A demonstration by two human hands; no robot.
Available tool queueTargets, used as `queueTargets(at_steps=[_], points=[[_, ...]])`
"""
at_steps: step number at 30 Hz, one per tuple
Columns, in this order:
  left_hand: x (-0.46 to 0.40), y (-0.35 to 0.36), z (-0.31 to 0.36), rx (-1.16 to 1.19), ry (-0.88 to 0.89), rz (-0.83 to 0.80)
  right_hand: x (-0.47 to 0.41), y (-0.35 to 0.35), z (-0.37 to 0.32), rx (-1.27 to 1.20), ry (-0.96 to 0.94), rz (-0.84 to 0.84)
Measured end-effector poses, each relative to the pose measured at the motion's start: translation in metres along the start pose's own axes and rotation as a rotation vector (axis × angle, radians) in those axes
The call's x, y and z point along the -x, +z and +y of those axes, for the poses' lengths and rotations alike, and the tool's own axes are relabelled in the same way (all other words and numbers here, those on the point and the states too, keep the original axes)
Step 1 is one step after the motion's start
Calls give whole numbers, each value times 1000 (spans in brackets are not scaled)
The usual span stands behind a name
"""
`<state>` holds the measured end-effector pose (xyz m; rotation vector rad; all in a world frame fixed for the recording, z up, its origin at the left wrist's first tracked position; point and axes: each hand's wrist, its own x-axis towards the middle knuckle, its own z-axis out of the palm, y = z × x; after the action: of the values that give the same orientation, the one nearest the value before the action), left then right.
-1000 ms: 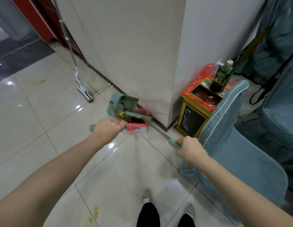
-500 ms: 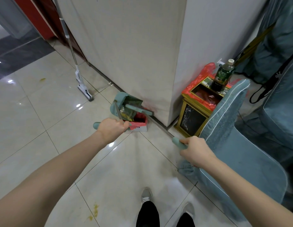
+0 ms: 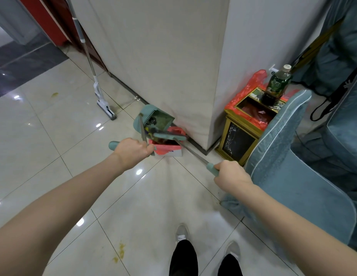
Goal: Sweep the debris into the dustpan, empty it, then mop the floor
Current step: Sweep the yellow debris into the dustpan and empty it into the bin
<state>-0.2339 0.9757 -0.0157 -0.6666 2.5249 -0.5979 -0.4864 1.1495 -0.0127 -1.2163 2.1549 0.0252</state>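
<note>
My left hand point(image 3: 132, 150) grips the teal handle of a teal dustpan point(image 3: 153, 116) that stands on the floor by the pillar's base, with dark debris inside it. My right hand point(image 3: 231, 175) grips the teal end of the broom handle point(image 3: 190, 151). The broom's teal head point(image 3: 169, 136) lies across the dustpan's mouth, over a small box lined with red plastic point(image 3: 166, 149). A mop point(image 3: 105, 105) leans against the wall at the back left, its flat head on the tiles.
A wide cream pillar point(image 3: 163, 56) rises straight ahead. A gold bin with a red bag point(image 3: 245, 124) and a green bottle point(image 3: 276, 84) stand right of it. A blue covered chair point(image 3: 293, 162) crowds my right arm. Yellow stains point(image 3: 119, 252) mark the tiles.
The dustpan has come down from a raised tilt and moved toward the pillar. The broom head has shifted right over the red-lined box. Both hands kept their grips.
</note>
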Motion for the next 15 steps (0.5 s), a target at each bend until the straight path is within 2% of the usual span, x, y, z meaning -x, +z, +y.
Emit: queueTargets(at_steps=[8, 15], points=[[4, -14, 8, 7, 4, -8, 15, -5, 10, -30, -37, 56], [7, -16, 9, -29, 63, -33, 7, 3, -13, -55, -81, 37]])
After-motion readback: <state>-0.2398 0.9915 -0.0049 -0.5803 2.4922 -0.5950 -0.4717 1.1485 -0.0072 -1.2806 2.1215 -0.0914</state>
